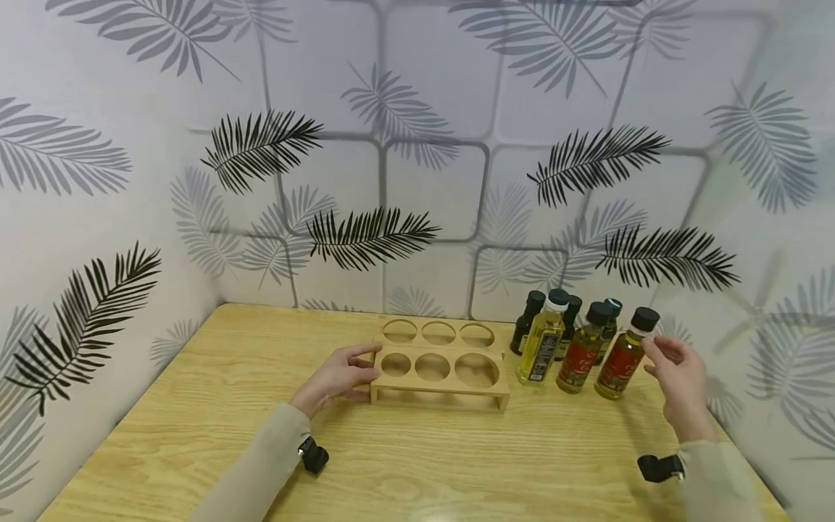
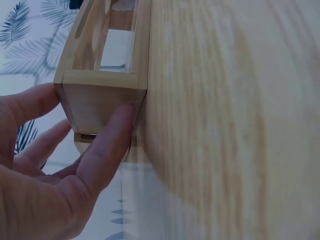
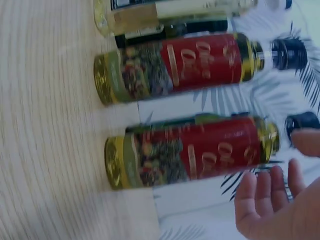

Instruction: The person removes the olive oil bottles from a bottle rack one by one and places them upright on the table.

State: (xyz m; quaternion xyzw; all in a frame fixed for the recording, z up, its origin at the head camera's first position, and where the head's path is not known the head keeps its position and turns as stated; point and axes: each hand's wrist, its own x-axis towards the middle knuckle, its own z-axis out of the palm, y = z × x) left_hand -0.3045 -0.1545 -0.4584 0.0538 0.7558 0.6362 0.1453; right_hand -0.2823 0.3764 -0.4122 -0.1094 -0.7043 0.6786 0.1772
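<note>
A two-tier wooden rack (image 1: 438, 388) with several round holes stands on the table. My left hand (image 1: 339, 377) is at its left end. In the left wrist view, one fingertip rests on the rack's end panel (image 2: 92, 107) and another touches its upper edge. To the right, my right hand (image 1: 681, 380) is beside the neck of a red-labelled oil bottle (image 1: 620, 366) with a black cap. Its fingers are loosely bent and spread in the right wrist view, with the thumb near the cap. Whether it touches the bottle I cannot tell.
Left of that bottle stand another red-labelled bottle (image 1: 577, 362) and a pale yellow oil bottle (image 1: 540, 348). Dark bottles (image 1: 527, 322) are behind them, partly hidden. A leaf-patterned wall (image 1: 430, 181) borders the wooden table (image 1: 417, 464).
</note>
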